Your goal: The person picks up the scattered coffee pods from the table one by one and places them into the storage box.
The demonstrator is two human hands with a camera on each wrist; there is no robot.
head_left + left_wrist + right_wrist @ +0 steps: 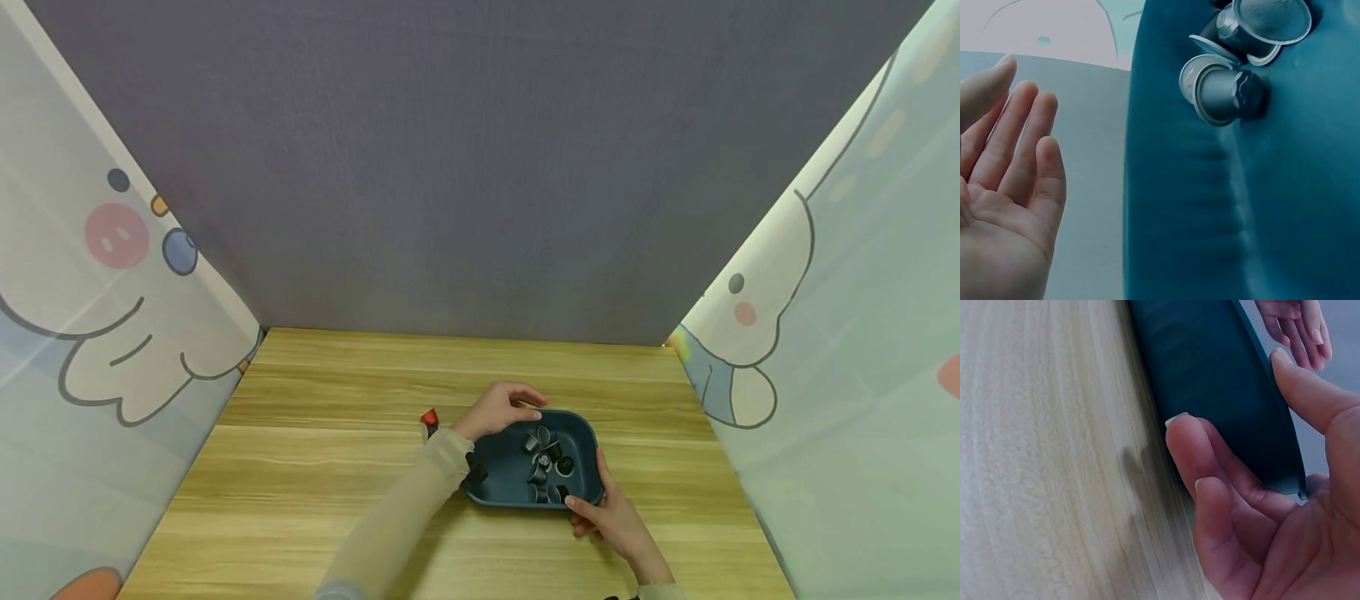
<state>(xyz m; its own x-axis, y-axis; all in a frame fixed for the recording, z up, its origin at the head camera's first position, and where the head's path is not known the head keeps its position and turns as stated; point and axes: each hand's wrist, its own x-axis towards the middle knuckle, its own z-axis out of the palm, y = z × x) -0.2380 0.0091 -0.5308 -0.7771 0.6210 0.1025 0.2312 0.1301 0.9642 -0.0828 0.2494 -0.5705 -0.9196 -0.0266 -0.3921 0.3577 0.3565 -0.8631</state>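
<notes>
A dark blue tray (501,481) with rounded corners holds several coffee capsules (553,451), silver and black, gathered toward its right half. My right hand (617,521) grips the near right corner, the thumb over the rim and the other fingers against the outer wall. In the right wrist view, those fingers (1188,447) curl along the wall's underside. My left hand (497,410) hovers by the far rim with loosely bent fingers and nothing in it. Seen from the left wrist, its palm (1004,219) is apart from the tray wall, and a silver capsule (1217,94) lies inside.
A red capsule (429,417) stands on the wooden table (300,467) left of the tray, with a darker item beside it partly hidden by my left sleeve (397,517). A grey panel (465,208) rises behind the table, and printed cloth walls flank both sides.
</notes>
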